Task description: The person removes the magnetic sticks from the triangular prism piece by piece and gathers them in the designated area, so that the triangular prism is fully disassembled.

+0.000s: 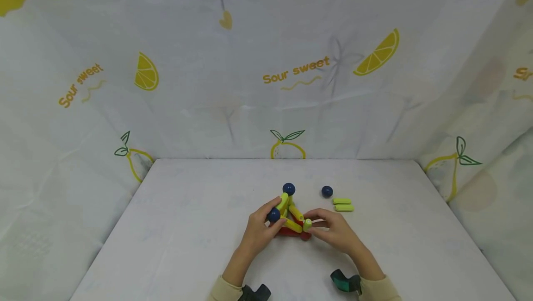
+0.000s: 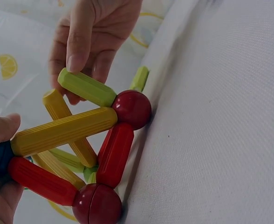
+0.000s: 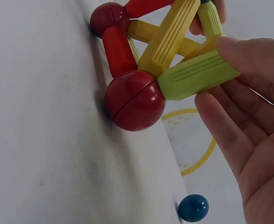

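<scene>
A structure of red, yellow and light green sticks joined by balls stands on the white table. My left hand holds its left side, with fingers and thumb around a dark blue ball. Between thumb and fingers, my right hand pinches a light green stick, whose other end touches a red ball low on the structure. One yellow stick runs from that red ball to the blue ball in the left wrist view. Another dark blue ball tops the structure at the back.
Behind and right of the structure, a loose dark blue ball lies on the table. Two loose light green sticks lie side by side near it. A lemon-print cloth hangs behind the table and at its sides.
</scene>
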`<state>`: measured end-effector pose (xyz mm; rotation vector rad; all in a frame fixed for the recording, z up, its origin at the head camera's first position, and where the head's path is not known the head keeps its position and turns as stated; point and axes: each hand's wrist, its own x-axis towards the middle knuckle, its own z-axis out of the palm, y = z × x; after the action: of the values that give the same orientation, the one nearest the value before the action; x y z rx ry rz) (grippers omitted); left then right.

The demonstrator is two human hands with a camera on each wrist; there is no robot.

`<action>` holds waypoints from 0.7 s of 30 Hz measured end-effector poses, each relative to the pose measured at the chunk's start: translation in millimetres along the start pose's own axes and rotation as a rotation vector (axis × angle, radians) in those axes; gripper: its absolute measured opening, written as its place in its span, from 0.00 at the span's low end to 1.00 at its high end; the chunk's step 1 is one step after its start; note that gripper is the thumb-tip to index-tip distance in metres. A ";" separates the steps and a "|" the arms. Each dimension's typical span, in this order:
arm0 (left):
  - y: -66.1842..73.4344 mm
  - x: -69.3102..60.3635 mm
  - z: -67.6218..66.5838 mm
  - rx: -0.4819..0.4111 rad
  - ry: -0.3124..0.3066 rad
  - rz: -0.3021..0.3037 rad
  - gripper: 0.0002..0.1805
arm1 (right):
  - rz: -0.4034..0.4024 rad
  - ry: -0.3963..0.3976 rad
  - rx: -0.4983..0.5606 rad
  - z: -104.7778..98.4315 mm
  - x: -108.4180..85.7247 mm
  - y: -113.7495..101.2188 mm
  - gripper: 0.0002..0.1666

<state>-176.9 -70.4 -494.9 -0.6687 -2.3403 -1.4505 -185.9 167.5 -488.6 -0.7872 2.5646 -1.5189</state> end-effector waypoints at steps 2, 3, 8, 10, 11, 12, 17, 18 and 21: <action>0.0 0.0 0.0 0.000 0.000 0.002 0.29 | -0.009 0.005 -0.025 0.7 0.1 -0.9 0.16; 0.0 0.0 0.0 0.003 0.001 0.003 0.29 | -0.015 0.008 -0.035 1.0 0.0 -1.4 0.15; -0.4 0.2 0.3 0.007 0.005 0.009 0.28 | -0.054 0.018 -0.055 1.2 -0.2 -1.6 0.13; -0.6 0.4 0.5 0.005 0.006 0.010 0.28 | -0.056 0.022 -0.048 1.1 -0.5 -1.0 0.12; -0.7 0.4 0.5 0.006 0.007 0.011 0.28 | -0.052 0.023 -0.043 1.0 -0.6 -0.6 0.12; -0.7 0.5 0.6 0.006 0.008 0.011 0.28 | -0.043 0.024 -0.038 1.0 -0.8 -0.2 0.11; -0.4 0.9 0.6 0.006 0.014 0.017 0.28 | 0.005 0.041 -0.006 0.0 -1.5 -1.9 0.12; -0.2 0.9 0.7 0.007 0.017 0.022 0.28 | 0.008 0.047 0.017 -0.7 -1.8 -4.4 0.12; 0.8 0.7 0.8 -0.001 0.014 0.025 0.28 | 0.000 0.077 0.121 -0.8 -2.1 1.6 0.12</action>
<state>-177.1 -69.3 -494.3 -0.6835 -2.3122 -1.4409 -184.9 169.7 -489.9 -0.7291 2.4954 -1.7182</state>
